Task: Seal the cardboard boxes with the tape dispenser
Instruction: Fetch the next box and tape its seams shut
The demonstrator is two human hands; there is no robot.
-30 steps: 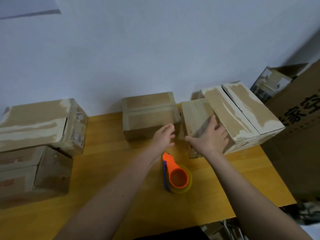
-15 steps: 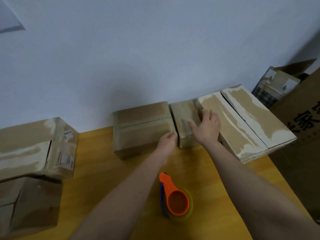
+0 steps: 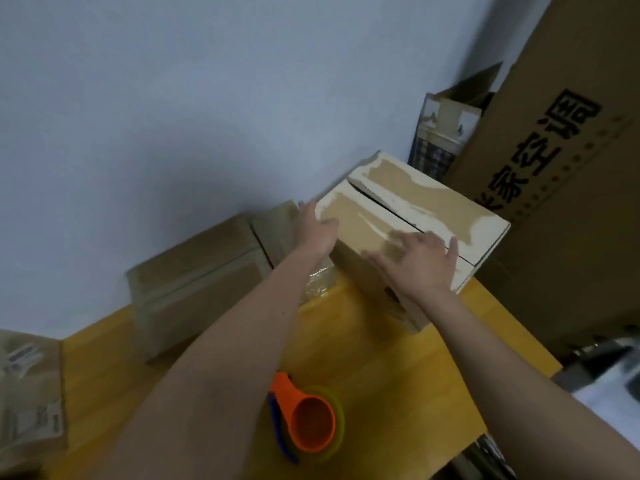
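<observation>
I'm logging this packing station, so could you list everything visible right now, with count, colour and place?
Unsealed cardboard box: one, brown with torn white patches, right rear of the table, top seam open.
Taped cardboard boxes: two, brown, side by side against the wall, left of the unsealed one.
Labelled cardboard box: one, brown, at the left edge.
Tape dispenser: one, orange with a yellowish roll, near edge of the table.
Table: one, yellow wood.
Large carton: one, brown with black characters, standing at right.
Open box: one, brown and white, behind the large carton.
Left hand: on the unsealed box's left end.
Right hand: flat on its near top flap.
</observation>
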